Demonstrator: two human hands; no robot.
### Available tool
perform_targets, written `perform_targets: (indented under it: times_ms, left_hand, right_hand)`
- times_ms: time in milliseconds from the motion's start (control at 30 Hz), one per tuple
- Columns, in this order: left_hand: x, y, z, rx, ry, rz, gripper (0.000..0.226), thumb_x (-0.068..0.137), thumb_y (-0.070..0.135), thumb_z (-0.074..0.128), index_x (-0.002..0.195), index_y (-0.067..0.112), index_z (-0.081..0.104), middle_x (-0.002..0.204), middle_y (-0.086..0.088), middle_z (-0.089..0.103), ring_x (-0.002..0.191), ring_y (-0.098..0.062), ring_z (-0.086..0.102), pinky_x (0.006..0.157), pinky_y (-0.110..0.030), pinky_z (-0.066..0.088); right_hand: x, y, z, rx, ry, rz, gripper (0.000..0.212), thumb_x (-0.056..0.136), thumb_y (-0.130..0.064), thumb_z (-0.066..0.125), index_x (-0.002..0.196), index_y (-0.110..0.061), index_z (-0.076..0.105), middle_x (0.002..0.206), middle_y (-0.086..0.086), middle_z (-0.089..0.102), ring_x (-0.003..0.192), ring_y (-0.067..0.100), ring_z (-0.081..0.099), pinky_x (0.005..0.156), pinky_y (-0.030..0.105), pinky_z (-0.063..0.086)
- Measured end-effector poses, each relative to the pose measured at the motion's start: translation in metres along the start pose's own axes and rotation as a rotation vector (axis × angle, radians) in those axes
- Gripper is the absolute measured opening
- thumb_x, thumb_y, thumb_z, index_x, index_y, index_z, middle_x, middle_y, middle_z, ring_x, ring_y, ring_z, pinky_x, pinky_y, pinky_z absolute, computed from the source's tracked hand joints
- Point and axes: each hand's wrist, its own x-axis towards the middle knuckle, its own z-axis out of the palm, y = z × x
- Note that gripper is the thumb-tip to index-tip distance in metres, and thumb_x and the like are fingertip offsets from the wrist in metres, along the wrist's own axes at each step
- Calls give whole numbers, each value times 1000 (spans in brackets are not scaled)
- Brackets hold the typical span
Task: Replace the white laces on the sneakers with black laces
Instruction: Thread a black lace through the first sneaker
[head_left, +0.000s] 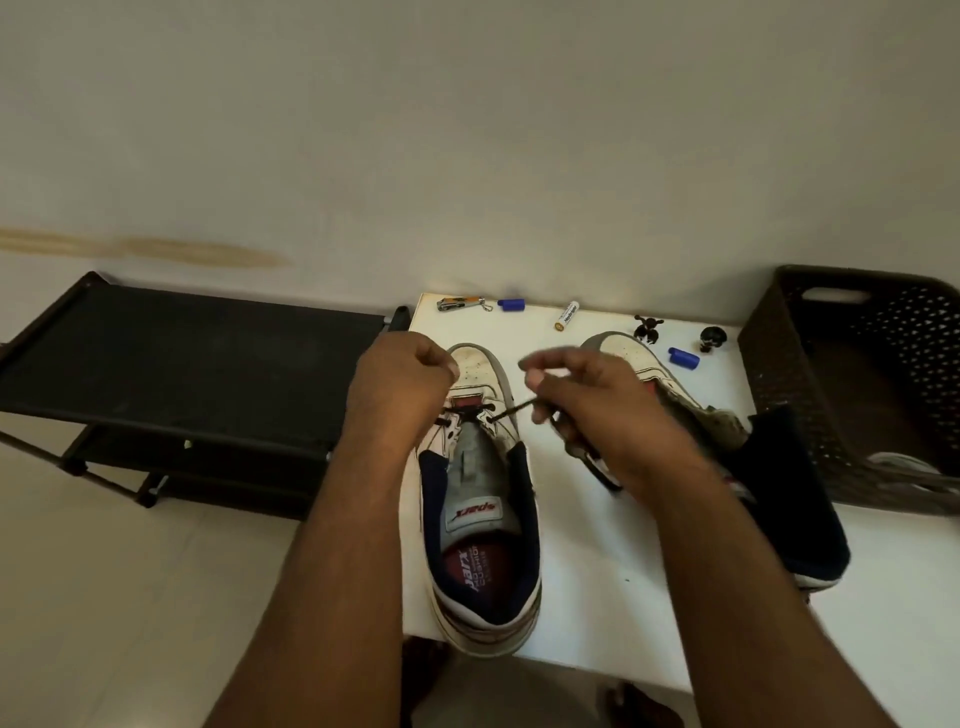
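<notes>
A white sneaker (480, 499) with a navy collar stands on the white table (597, 571), toe pointing away from me. A black lace (511, 412) runs through its lowest eyelets near the toe. My left hand (400, 384) is curled in a fist over the shoe's left side, gripping the left lace end. My right hand (587, 410) pinches the right lace end, pulled taut to the right of the shoe. The second sneaker (639, 364) lies behind my right hand, mostly hidden, with no laces visible.
A dark woven basket (852, 384) stands at the right. A black shoe rack (182, 374) sits left of the table. Along the table's far edge lie a nail clipper (460, 303), two blue caps (511, 304), a battery (566, 315) and small black figures (648, 328).
</notes>
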Motion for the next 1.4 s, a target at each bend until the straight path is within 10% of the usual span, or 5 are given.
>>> perform_targets:
  times_ms: [433,667,867,1067,1400]
  left_hand:
    - [-54,35,-2,-418,-595,75,48,84,56,49,88,14,72,74,-12,67,80,-19,68,93,-38,42]
    - [-53,32,-38,-414,-204,135,13,87,19,69,82,8,74,53,11,57,49,-3,47,53,-16,43]
    - [-59,40,-42,-334,-170,221,11,84,15,72,77,6,71,44,15,56,34,5,45,42,-6,32]
    - [-54,20,-48,-9,-54,173,14,80,30,76,75,18,75,60,12,62,58,-1,56,59,-23,36]
    - [-41,12,-42,-51,-39,106,14,79,26,77,73,15,74,54,13,60,48,3,52,57,-22,36]
  right_hand:
    - [-22,-58,-10,730,226,-314,22,85,12,57,95,-5,67,82,11,67,69,17,64,67,26,55]
    - [-24,-35,-24,-469,414,-423,33,83,-7,70,109,-27,70,127,-18,48,99,2,56,84,17,47]
    - [-21,-37,-3,-265,255,-342,10,84,-10,71,89,-14,78,57,-21,64,52,-3,52,61,18,43]
    - [-42,-42,-5,-947,227,-168,50,89,-18,63,137,-23,51,132,-5,56,120,17,52,88,23,34]
    - [-12,-15,-16,-782,233,-133,28,88,-19,66,116,-18,70,112,6,70,101,18,61,77,15,39]
